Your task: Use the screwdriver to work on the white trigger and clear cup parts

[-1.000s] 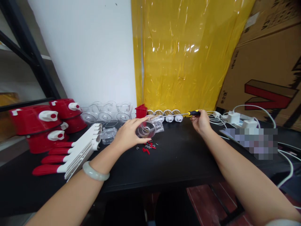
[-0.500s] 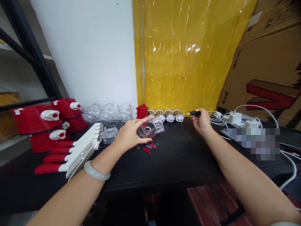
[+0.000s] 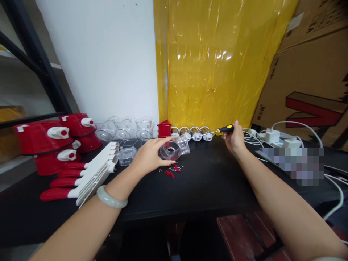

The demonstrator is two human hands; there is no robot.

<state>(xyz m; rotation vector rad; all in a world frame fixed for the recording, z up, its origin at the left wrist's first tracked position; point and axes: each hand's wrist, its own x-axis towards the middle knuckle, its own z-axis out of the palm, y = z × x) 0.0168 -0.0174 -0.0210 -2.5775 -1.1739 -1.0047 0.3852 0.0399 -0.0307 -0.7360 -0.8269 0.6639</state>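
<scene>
Just left of the middle of the view, my left hand (image 3: 149, 156) is wrapped around a clear plastic housing (image 3: 172, 150) with a round opening. My right hand (image 3: 234, 139) grips the black and yellow handle of a screwdriver (image 3: 225, 129). Its long shaft runs leftward, and the tip meets the upper part of the housing; the exact contact point is too small to make out. Small red plastic pieces (image 3: 170, 174) and several loose screws (image 3: 172, 168) lie on the black table (image 3: 195, 192) in front of the housing.
Stacked red housings (image 3: 43, 137) and white parts with red handles (image 3: 94, 177) stand at left. Clear cups (image 3: 144, 128), a red triangular part (image 3: 164, 129) and several white-capped cylinders (image 3: 195, 133) line the back. White cables and chargers (image 3: 272, 136) lie at right near a large carton (image 3: 307, 79).
My right hand's fingers have shifted slightly on the screwdriver handle, with a finger now raised at its end. The housing and my left hand stay almost still.
</scene>
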